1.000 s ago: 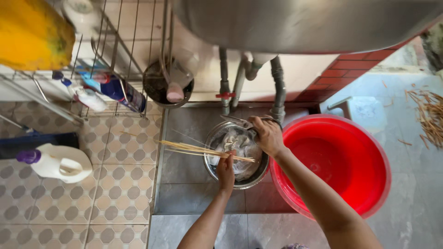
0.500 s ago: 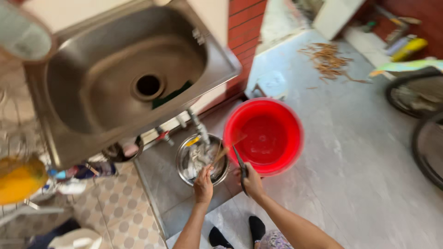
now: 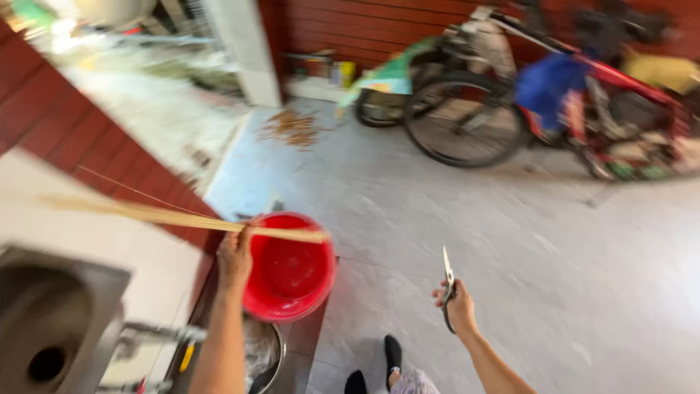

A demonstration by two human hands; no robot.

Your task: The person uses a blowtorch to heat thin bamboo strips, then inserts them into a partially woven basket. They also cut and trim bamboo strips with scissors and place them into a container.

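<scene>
a red plastic basin (image 3: 290, 281) sits on the floor at near centre-left, and a round metal bowl (image 3: 262, 357) lies just beside it on the nearer side, partly cut off at the bottom edge. at the near left a steel sink (image 3: 51, 321) with a dark drain hole is set in a pale counter. a dark red brick wall (image 3: 379, 29) runs across the far side. a bicycle (image 3: 510, 109) with a red frame and a blue cloth leans at the far right, blurred. a small heap of brown scraps (image 3: 292, 125) lies on the grey tiled floor (image 3: 554, 248) at far centre-left, near a white post (image 3: 244, 51).
</scene>
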